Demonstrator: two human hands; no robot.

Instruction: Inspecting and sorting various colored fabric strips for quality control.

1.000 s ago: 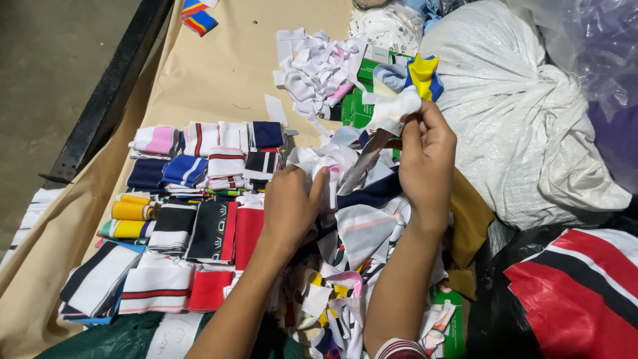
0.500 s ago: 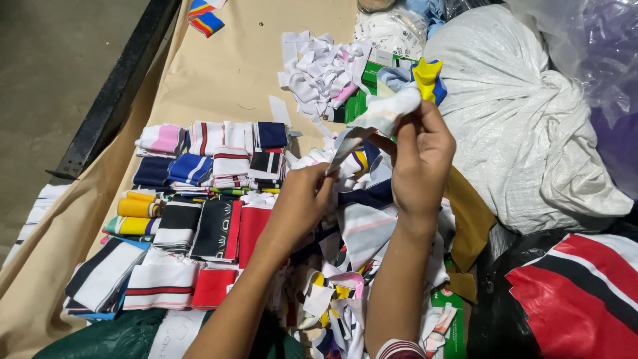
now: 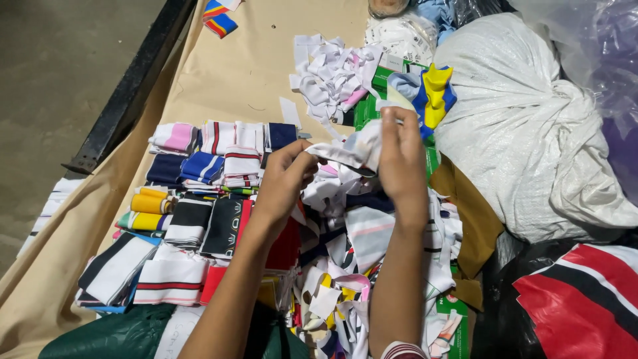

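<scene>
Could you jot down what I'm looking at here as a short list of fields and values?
Setting: table covered in brown paper
Left hand: pinching one end of a white fabric strip
Right hand: gripping the strip's other end
Sorted stacks: folded striped knit pieces in rows, left side
Loose pile: mixed pieces under the hands
Right side: tied white sack

Soft knit cloth strip, matt brown paper sheet, woven plastic sack.
</scene>
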